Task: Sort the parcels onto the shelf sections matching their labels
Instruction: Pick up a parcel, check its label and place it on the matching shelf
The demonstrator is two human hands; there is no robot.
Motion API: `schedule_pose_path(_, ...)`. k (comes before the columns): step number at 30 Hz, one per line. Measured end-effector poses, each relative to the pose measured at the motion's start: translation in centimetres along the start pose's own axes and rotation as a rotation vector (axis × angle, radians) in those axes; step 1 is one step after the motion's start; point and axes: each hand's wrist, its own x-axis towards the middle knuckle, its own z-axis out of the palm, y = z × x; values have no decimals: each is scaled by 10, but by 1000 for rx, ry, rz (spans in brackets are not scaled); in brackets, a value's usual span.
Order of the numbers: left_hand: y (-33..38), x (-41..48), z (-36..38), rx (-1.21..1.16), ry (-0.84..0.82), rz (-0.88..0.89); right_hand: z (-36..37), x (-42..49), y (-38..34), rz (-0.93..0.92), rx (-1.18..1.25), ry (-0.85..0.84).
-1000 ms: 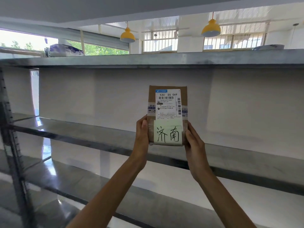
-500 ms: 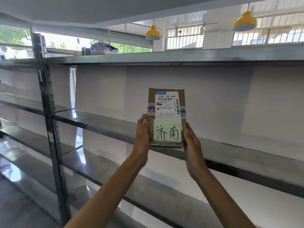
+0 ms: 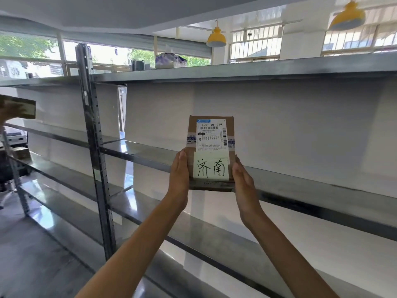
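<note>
A small brown cardboard parcel stands upright in front of me, with a white shipping label and a pale note handwritten "济南". My left hand grips its lower left edge, thumb on the front. My right hand holds its lower right edge. The parcel hangs level with the middle shelf board of a grey metal rack, whose boards here carry no parcels.
A dark upright post splits the rack into sections. At the far left another person's hand holds a box at the neighbouring section. A tissue pack lies on the top shelf. Yellow lamps hang above.
My view has swung to the left, bringing the upright post and the left rack section into sight. Both hands keep the same hold on the parcel, which tilts back slightly.
</note>
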Motion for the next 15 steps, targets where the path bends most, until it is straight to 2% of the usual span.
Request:
schedule_pose_path(8, 10, 13, -61, 21, 57, 16, 57, -3, 4, -3, 18, -46)
schedule_pose_path(15, 17, 14, -96, 13, 14, 2, 91, -7, 6, -7, 57, -52)
